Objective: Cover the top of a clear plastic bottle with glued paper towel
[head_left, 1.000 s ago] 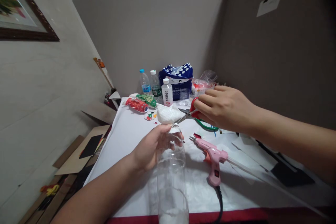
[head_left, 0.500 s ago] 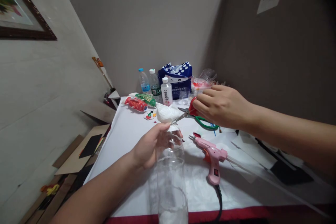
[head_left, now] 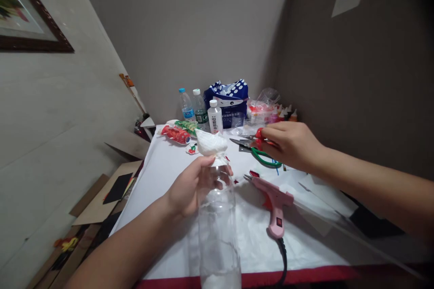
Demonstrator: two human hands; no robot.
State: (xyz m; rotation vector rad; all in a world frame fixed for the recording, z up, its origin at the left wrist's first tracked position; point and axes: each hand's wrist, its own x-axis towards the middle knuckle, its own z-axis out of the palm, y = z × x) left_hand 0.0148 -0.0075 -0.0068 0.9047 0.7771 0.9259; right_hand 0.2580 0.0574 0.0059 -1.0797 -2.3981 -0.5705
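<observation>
A clear plastic bottle stands at the front of the table, with white bunched material over its top. My left hand is wrapped round the bottle's neck, its thumb against the white material. In my right hand are small red-handled scissors, held to the right of the bottle top and apart from it. Larger green-handled scissors lie below my right hand, partly covered by it. The pink glue gun lies to the right of the bottle.
Capped bottles and a blue packet stand at the back. A red wrapped piece and a green one lie at the back left. Dark and white sheets lie at the right. A grey panel rises behind the table.
My right hand has moved right with the red-handled scissors, away from the bottle top. The bottle and my left hand have shifted slightly left, and the white material looks more upright.
</observation>
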